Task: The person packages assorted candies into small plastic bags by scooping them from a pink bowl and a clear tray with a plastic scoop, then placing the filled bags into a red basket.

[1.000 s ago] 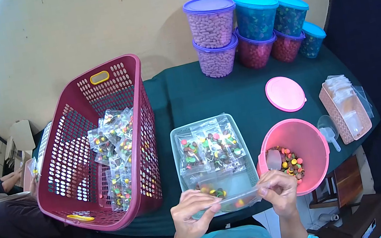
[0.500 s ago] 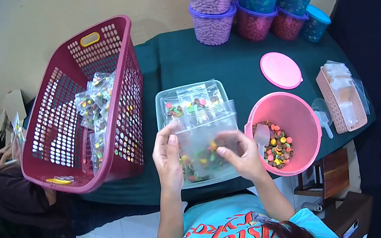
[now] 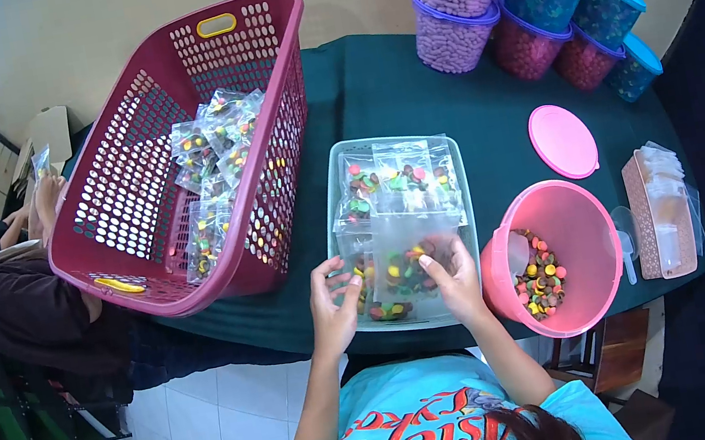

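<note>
A frosted clear bag of colored candies [image 3: 397,261] lies low over the pale green tray [image 3: 330,224], on top of other filled bags [image 3: 404,176]. My right hand [image 3: 456,279] is closed on its right side, thumb in front and fingers partly hidden by the plastic. Beside the bag and over the tray's left edge, my left hand [image 3: 335,309] has its thumb and fingers apart and holds nothing. To the right stands a pink tub [image 3: 595,249] with loose candies and a translucent scoop [image 3: 518,252] inside.
A maroon basket [image 3: 265,225] with filled bags stands left. Lidded tubs [image 3: 457,35] are stacked at the back right. A pink lid [image 3: 562,141], a clear scoop [image 3: 626,244] and a small box of bags [image 3: 643,218] lie right. Other people [image 3: 31,302] sit at far left.
The bag has come down onto the tray's bags. My left hand has let go of it and moved off to its left. The camera view has turned, shifting the table's things mostly rightward.
</note>
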### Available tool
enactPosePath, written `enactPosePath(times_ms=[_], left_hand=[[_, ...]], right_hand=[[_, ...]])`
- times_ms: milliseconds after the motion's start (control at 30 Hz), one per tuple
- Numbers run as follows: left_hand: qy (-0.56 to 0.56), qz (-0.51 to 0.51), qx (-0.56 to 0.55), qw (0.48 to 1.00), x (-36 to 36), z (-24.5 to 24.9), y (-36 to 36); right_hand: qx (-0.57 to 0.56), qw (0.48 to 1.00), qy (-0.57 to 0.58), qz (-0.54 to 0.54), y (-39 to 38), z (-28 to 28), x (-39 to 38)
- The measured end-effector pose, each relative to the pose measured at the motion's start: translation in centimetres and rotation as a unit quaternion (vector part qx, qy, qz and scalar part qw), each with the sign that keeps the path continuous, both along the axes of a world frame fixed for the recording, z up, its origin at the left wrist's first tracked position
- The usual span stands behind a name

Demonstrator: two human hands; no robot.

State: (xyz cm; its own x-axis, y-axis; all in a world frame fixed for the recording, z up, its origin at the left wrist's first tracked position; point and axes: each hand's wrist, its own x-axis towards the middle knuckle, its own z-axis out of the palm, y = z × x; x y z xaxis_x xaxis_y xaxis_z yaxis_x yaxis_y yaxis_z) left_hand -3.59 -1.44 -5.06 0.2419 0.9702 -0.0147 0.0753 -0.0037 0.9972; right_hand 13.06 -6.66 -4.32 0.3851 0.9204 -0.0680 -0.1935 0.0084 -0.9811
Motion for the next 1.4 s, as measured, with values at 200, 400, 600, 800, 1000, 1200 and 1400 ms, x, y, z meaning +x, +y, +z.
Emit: enactPosePath(times_ms=[200, 400, 600, 800, 1000, 1200, 1400], left_hand=[[0.054, 0.000, 0.058, 0.997, -0.1, -1.3, 1.4], [0.086, -0.053, 0.097, 0.990, 0.1, -1.1, 3.2], [-0.028, -0.160, -0.030, 0.986, 0.5, -1.3, 3.6], [-0.075, -0.158, -0.017, 0.984, 0.7, -0.7, 4.6], [-0.120, -0.113, -0.028, 0.986, 0.4, 0.0, 5.3], [-0.138, -0.044, -0.042, 0.989, 0.4, -0.2, 3.7], [0.005, -0.071, 0.039, 0.997, 0.0, -5.3, 1.6]], right_hand=[[-0.031, 0.999, 0.039, -0.006, -1.0, -3.0, -1.4], [-0.042, 0.964, -0.248, -0.086, -1.3, -6.6, -1.3], [-0.104, 0.989, -0.088, -0.052, -1.9, -5.0, -0.8], [-0.042, 0.970, -0.226, 0.075, -2.2, 0.0, 0.4], [-0.009, 0.998, 0.056, 0.002, -0.5, 4.4, 1.7], [-0.031, 0.959, 0.271, 0.073, 1.6, 1.3, 1.6], [-0.100, 0.952, 0.159, 0.240, 2.0, 1.0, 1.4]])
